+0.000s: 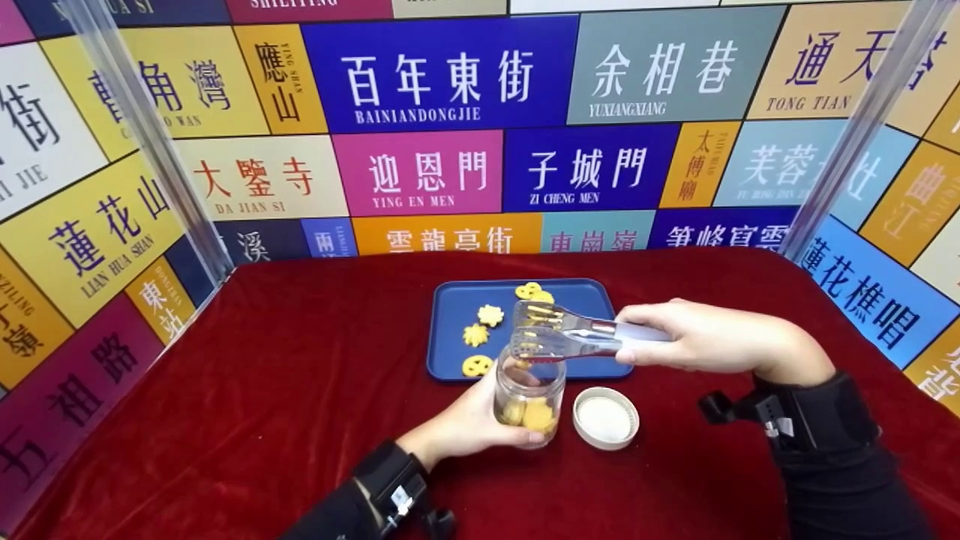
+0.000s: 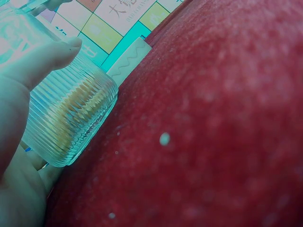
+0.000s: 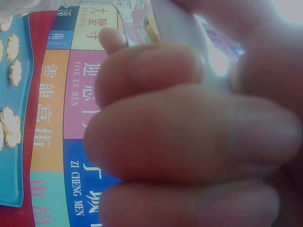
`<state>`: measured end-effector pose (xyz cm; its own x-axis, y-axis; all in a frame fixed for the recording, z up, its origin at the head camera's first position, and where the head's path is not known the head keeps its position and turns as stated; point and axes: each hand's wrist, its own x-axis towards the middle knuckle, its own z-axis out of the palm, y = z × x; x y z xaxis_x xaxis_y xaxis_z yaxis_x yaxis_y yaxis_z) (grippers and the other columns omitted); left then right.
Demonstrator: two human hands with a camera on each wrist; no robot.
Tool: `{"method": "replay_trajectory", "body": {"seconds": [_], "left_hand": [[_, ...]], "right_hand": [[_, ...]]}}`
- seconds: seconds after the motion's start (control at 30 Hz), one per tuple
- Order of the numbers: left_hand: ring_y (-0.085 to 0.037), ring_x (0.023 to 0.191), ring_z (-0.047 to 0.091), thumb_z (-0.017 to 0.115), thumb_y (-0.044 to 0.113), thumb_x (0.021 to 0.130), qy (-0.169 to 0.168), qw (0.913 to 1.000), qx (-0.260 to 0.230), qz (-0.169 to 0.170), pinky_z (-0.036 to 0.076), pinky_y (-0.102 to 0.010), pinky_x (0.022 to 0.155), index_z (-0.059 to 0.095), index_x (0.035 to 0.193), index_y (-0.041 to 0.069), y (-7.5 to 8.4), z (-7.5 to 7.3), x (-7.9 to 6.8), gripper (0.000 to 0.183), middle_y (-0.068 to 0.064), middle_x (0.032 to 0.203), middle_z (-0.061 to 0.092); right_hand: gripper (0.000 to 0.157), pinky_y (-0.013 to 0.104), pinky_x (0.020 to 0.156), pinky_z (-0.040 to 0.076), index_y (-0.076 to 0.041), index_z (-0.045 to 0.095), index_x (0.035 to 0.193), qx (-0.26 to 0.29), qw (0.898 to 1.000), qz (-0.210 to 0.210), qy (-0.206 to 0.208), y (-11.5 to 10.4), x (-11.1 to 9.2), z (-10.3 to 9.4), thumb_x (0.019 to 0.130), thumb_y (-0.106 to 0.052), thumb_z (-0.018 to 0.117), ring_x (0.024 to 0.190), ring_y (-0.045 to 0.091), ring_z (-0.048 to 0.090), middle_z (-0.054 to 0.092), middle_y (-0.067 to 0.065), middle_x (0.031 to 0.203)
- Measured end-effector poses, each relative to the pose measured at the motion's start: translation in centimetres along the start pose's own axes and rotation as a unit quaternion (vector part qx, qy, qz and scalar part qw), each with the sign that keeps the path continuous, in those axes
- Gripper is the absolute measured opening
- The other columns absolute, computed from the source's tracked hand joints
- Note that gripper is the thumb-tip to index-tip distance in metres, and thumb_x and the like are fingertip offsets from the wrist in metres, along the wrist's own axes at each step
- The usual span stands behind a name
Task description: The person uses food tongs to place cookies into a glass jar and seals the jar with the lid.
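My left hand [image 1: 469,426] grips a clear glass jar [image 1: 531,388] around its side, the thumb across the front. Yellow cookies [image 1: 538,414] lie in the lower part of the jar; its ribbed wall shows close up in the left wrist view. Metal tongs [image 1: 589,335] are held by my right hand [image 1: 709,335], thumb and fingers around the handle. The tong heads hover right above the jar's mouth. Whether a cookie is between them I cannot tell. Curled fingers [image 3: 180,137] cover much of the right wrist view.
Behind the jar lies a blue tray [image 1: 450,296] bearing several cookies, among them a flower-shaped cookie [image 1: 475,334] and a pretzel-shaped cookie [image 1: 477,366]. Right of the jar a round pale lid [image 1: 606,418] rests on the red cloth [image 1: 300,390]. Colourful panels [image 1: 439,75] stand behind.
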<state>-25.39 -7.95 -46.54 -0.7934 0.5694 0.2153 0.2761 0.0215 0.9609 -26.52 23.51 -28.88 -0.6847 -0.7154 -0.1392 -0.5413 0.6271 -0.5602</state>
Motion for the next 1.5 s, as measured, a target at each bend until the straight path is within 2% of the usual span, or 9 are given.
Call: {"method": "replay_trajectory", "body": {"seconds": [0.23,0.37,0.53,0.6,0.77,0.9,1.07,1.3,1.5], "left_hand": [[-0.021,0.125,0.066,0.092,0.008,0.082,-0.007,0.9999,-0.008,0.007,0.052,-0.038,0.11,0.026,0.163,0.037,-0.1,0.0,0.0,0.109,-0.005,0.14,0.063],[-0.02,0.128,0.062,0.092,0.008,0.082,-0.006,0.9999,-0.002,0.01,0.05,-0.037,0.111,0.024,0.164,0.034,-0.1,-0.1,0.0,0.11,-0.006,0.142,0.061],[-0.018,0.13,0.059,0.092,0.007,0.081,-0.004,0.9999,0.009,0.013,0.05,-0.035,0.11,0.03,0.16,0.027,-0.1,-0.1,0.0,0.102,-0.005,0.14,0.058],[-0.019,0.129,0.06,0.091,0.006,0.082,-0.007,0.9998,0.005,0.018,0.051,-0.036,0.11,0.033,0.157,0.021,-0.2,-0.1,0.0,0.096,-0.006,0.139,0.058],[-0.019,0.128,0.062,0.091,0.006,0.082,-0.011,0.9997,0.004,0.022,0.051,-0.035,0.11,0.036,0.153,0.01,-0.2,-0.1,0.0,0.09,-0.006,0.138,0.06],[-0.019,0.127,0.063,0.091,0.006,0.082,-0.012,0.9998,0.003,0.017,0.051,-0.035,0.11,0.037,0.153,0.005,-0.1,-0.1,-0.1,0.089,-0.006,0.138,0.061],[-0.02,0.126,0.063,0.091,0.006,0.082,-0.01,0.9998,0.003,0.014,0.051,-0.034,0.11,0.038,0.152,0.004,-0.1,-0.1,-0.1,0.089,-0.006,0.137,0.061],[-0.02,0.127,0.062,0.092,0.008,0.082,-0.008,0.9999,0.007,0.013,0.051,-0.036,0.11,0.042,0.149,0.018,-0.2,-0.1,-0.1,0.084,-0.003,0.137,0.061],[-0.02,0.126,0.062,0.091,0.007,0.082,-0.008,0.9999,-0.003,0.01,0.052,-0.036,0.109,0.041,0.149,0.019,-0.1,0.0,0.0,0.085,-0.004,0.137,0.061]], "right_hand": [[0.025,0.027,0.054,0.044,-0.017,0.061,0.105,0.012,1.0,0.006,-0.006,0.0,0.0,0.0,0.107,-0.042,0.066,0.057,0.009,0.049,0.051,-0.007,0.071],[0.024,0.027,0.056,0.045,-0.018,0.062,0.107,0.007,1.0,0.006,-0.003,0.0,0.0,0.0,0.106,-0.041,0.067,0.059,0.01,0.051,0.053,-0.007,0.073],[0.024,0.026,0.058,0.045,-0.019,0.064,0.109,-0.005,1.0,0.005,0.005,0.0,0.1,-0.1,0.105,-0.042,0.067,0.061,0.01,0.052,0.055,-0.006,0.076],[0.023,0.026,0.056,0.044,-0.02,0.064,0.108,-0.006,1.0,-0.004,0.014,0.1,0.1,-0.1,0.105,-0.042,0.068,0.061,0.009,0.05,0.054,-0.006,0.076],[0.017,0.028,0.055,0.041,-0.025,0.064,0.109,-0.012,0.996,-0.023,0.084,0.7,0.4,-0.1,0.105,-0.041,0.068,0.062,0.009,0.047,0.057,-0.006,0.079],[0.024,0.03,0.058,0.043,-0.024,0.065,0.118,-0.022,0.989,0.007,0.148,1.5,1.0,-0.1,0.105,-0.043,0.068,0.064,0.014,0.05,0.058,-0.003,0.079],[0.033,0.032,0.062,0.043,-0.016,0.065,0.121,-0.046,0.98,0.047,0.188,3.0,2.0,0.0,0.105,-0.044,0.068,0.068,0.017,0.051,0.06,0.0,0.083],[0.042,0.035,0.061,0.042,-0.011,0.064,0.119,-0.059,0.973,0.088,0.206,5.3,3.3,0.7,0.104,-0.05,0.067,0.066,0.019,0.05,0.058,0.003,0.081],[0.045,0.036,0.065,0.044,-0.005,0.066,0.114,-0.082,0.971,0.115,0.193,7.1,4.3,1.6,0.103,-0.048,0.069,0.073,0.02,0.055,0.061,0.004,0.084]]}}
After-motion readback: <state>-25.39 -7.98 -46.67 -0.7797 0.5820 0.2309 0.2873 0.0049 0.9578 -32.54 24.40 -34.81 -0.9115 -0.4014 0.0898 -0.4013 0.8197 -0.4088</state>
